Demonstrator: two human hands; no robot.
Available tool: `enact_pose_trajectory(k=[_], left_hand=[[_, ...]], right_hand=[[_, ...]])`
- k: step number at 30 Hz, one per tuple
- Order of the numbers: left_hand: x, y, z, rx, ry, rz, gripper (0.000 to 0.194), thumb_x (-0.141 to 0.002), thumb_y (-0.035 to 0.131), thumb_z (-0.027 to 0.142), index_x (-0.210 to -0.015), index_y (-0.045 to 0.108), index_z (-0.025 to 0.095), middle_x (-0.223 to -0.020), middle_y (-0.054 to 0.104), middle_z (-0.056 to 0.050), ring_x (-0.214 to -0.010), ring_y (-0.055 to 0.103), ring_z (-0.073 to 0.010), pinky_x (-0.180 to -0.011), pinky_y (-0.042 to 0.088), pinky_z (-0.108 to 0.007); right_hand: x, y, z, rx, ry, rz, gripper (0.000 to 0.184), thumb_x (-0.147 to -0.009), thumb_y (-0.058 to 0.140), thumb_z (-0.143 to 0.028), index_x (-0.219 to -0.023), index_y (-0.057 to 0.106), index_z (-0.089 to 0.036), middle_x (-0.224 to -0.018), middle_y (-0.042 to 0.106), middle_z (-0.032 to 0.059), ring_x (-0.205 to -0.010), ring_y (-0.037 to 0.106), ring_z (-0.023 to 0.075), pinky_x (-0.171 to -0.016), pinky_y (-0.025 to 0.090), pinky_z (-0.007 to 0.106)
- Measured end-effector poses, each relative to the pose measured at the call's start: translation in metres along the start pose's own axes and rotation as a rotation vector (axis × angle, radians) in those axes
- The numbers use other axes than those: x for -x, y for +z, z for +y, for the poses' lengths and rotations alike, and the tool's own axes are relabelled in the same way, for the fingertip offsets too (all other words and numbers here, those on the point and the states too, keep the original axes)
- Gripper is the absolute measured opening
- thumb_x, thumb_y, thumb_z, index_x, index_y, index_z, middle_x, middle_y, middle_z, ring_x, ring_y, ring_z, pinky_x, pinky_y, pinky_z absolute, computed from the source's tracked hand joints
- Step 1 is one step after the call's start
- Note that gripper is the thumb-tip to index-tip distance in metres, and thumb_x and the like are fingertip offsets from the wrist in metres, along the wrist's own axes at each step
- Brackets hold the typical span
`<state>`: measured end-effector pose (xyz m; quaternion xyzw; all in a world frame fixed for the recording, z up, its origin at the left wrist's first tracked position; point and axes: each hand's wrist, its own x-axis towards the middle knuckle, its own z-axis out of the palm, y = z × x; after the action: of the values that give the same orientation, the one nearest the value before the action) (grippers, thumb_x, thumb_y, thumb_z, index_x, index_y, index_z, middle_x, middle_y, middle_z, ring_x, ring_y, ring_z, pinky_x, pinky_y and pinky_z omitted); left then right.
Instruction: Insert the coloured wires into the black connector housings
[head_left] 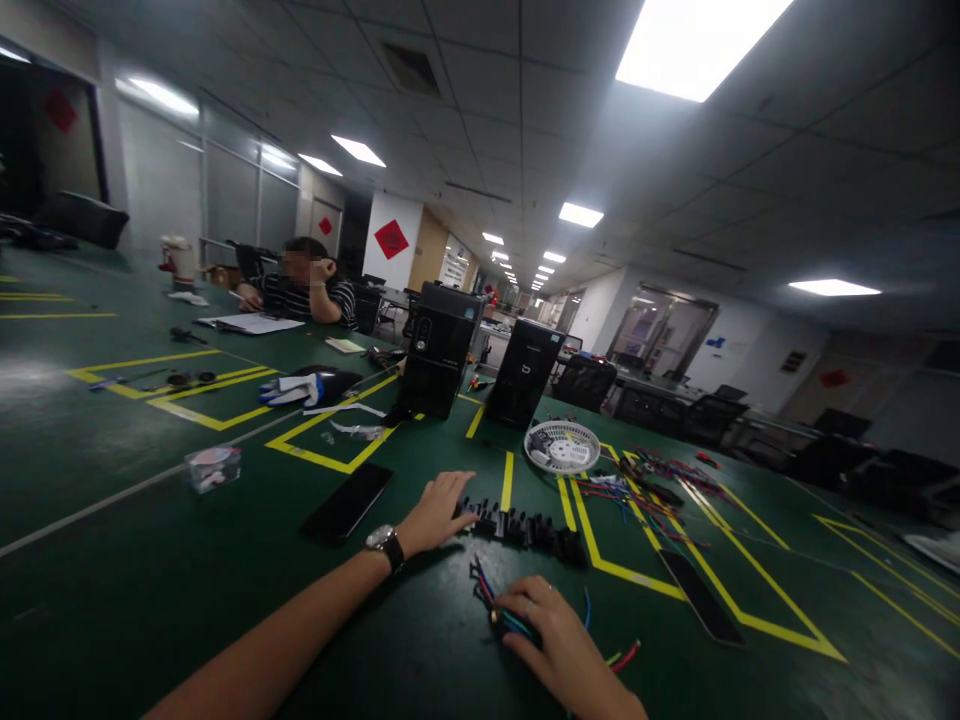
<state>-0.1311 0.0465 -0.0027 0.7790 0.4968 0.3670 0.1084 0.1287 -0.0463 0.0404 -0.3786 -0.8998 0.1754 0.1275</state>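
Observation:
My left hand [437, 510], with a watch on its wrist, is stretched out over the green table with its fingers extended. Its fingertips are beside the left end of a row of small black plastic parts [517, 525]; whether they touch is unclear. Nearer to me, my right hand [551, 632] is curled round a bundle of coloured wires [484, 585]. Dark ends of the bundle stick out to the left of the fingers, and red and green ends [626, 657] show on the right. The hand hides the middle of the bundle.
A black phone [349, 502] lies left of my hands, a dark flat slab [701, 597] right. Beyond stand two black boxes [439, 350], a white basket [562, 447] and loose wires [667, 475]. Gloves [296, 388] and a clear box [213, 468] lie left. Another person [315, 290] sits across.

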Motion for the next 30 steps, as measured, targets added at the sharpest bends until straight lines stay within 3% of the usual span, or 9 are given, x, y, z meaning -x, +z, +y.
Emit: enact_pose_trajectory(k=[4, 7, 11, 14, 16, 19, 22, 27, 30], left_hand=[[0.007, -0.002, -0.006, 0.037, -0.03, -0.073, 0.045, -0.082, 0.057, 0.047, -0.119, 0.055, 0.02, -0.119, 0.057, -0.012, -0.113, 0.047, -0.0283, -0.097, 0.035, -0.043], [0.012, -0.003, -0.004, 0.055, -0.008, -0.058, 0.04, -0.08, 0.061, 0.044, -0.112, 0.058, 0.02, -0.109, 0.059, -0.009, -0.106, 0.051, -0.0268, -0.093, 0.039, -0.041], [0.017, -0.008, 0.008, 0.179, -0.047, 0.074, 0.04, -0.071, 0.071, 0.034, -0.107, 0.058, 0.021, -0.107, 0.055, -0.006, -0.1, 0.055, -0.0226, -0.093, 0.042, -0.037], [0.021, -0.009, 0.025, 0.354, -0.176, 0.242, 0.039, -0.07, 0.071, 0.027, -0.105, 0.053, 0.022, -0.104, 0.054, -0.004, -0.098, 0.058, -0.0211, -0.093, 0.044, -0.038], [0.024, -0.006, 0.038, 0.562, -0.29, 0.278, 0.041, -0.071, 0.07, 0.026, -0.105, 0.048, 0.022, -0.098, 0.056, -0.003, -0.089, 0.061, -0.0203, -0.086, 0.048, -0.039], [0.033, 0.001, 0.061, 0.991, -0.403, 0.188, 0.048, -0.071, 0.072, 0.026, -0.104, 0.037, 0.024, -0.101, 0.06, -0.004, -0.076, 0.066, -0.0179, -0.074, 0.053, -0.037], [0.05, 0.003, 0.083, 1.276, -0.459, 0.099, 0.056, -0.069, 0.076, 0.023, -0.105, 0.033, 0.026, -0.115, 0.059, -0.008, -0.078, 0.07, -0.0198, -0.076, 0.055, -0.04], [0.064, 0.002, 0.104, 1.376, -0.464, 0.097, 0.071, -0.066, 0.079, 0.017, -0.119, 0.034, 0.03, -0.116, 0.058, -0.008, -0.083, 0.07, -0.0205, -0.08, 0.055, -0.041], [0.06, 0.003, 0.102, 1.471, -0.409, 0.104, 0.062, -0.074, 0.073, 0.022, -0.122, 0.034, 0.03, -0.114, 0.06, -0.007, -0.092, 0.068, -0.0209, -0.089, 0.051, -0.043]], right_hand=[[0.005, -0.007, -0.001, -0.024, -0.008, 0.006, 0.028, -0.091, 0.052, -0.026, -0.117, 0.062, -0.028, -0.107, 0.061, 0.0044, -0.099, 0.057, 0.0185, -0.088, 0.042, 0.027], [0.005, -0.007, 0.001, 0.002, -0.039, 0.028, 0.024, -0.092, 0.05, -0.025, -0.109, 0.065, -0.025, -0.1, 0.064, 0.0045, -0.094, 0.059, 0.0186, -0.084, 0.043, 0.027], [0.005, -0.002, 0.007, 0.044, 0.01, 0.126, 0.027, -0.093, 0.045, -0.027, -0.11, 0.066, -0.02, -0.101, 0.069, 0.0072, -0.095, 0.062, 0.0204, -0.085, 0.043, 0.03], [0.003, 0.001, 0.013, 0.063, 0.092, 0.275, 0.031, -0.094, 0.044, -0.029, -0.112, 0.066, -0.017, -0.109, 0.069, 0.0099, -0.101, 0.062, 0.0218, -0.091, 0.042, 0.032], [0.002, 0.002, 0.016, 0.073, 0.135, 0.364, 0.031, -0.093, 0.044, -0.029, -0.111, 0.066, -0.016, -0.109, 0.069, 0.0104, -0.101, 0.062, 0.0224, -0.091, 0.042, 0.032], [0.0, 0.002, 0.016, 0.051, 0.16, 0.39, 0.029, -0.093, 0.042, -0.028, -0.105, 0.067, -0.018, -0.097, 0.071, 0.008, -0.089, 0.065, 0.0213, -0.079, 0.045, 0.029], [-0.001, 0.004, 0.01, 0.005, 0.149, 0.344, 0.03, -0.094, 0.04, -0.028, -0.091, 0.068, -0.019, -0.076, 0.07, 0.0041, -0.072, 0.065, 0.0187, -0.066, 0.042, 0.026], [0.0, 0.008, -0.012, -0.169, 0.014, 0.217, 0.034, -0.093, 0.042, -0.029, -0.073, 0.066, -0.019, -0.068, 0.069, 0.0015, -0.063, 0.062, 0.0153, -0.063, 0.038, 0.023], [-0.001, 0.01, -0.024, -0.253, -0.01, 0.275, 0.032, -0.091, 0.044, -0.029, -0.072, 0.067, -0.018, -0.068, 0.069, 0.001, -0.063, 0.061, 0.0148, -0.065, 0.038, 0.024]])
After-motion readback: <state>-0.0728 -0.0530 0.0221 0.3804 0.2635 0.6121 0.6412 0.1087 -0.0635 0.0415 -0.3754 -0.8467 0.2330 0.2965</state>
